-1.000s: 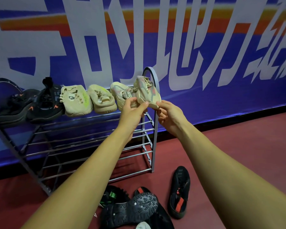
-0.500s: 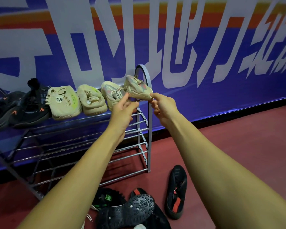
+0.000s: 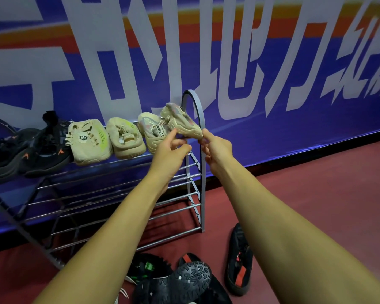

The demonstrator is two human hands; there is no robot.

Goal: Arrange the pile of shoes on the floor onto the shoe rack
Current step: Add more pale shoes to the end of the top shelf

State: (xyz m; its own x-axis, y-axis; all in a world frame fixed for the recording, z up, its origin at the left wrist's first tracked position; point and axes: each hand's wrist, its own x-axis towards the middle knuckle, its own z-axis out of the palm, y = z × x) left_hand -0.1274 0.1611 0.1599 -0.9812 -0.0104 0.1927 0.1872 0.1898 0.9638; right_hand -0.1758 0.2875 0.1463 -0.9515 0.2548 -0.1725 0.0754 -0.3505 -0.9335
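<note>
On the top shelf, at the three-o'clock end of the rack (image 3: 203, 194), the beige shoe (image 3: 180, 122) sits tilted. The right hand (image 3: 216, 148) pinches its tip; the left hand (image 3: 172, 150) is loose, forefinger touching. Released crooked, it may topple off.

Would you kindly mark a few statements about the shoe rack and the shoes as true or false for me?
1. The right hand pinches the end of the rightmost beige shoe. True.
2. The top shelf of the shoe rack holds only beige shoes. False: black shoes sit at its left end.
3. A black shoe with red trim lies on the floor. True.
4. Every shelf is full of shoes. False: none show below the top shelf.
</note>
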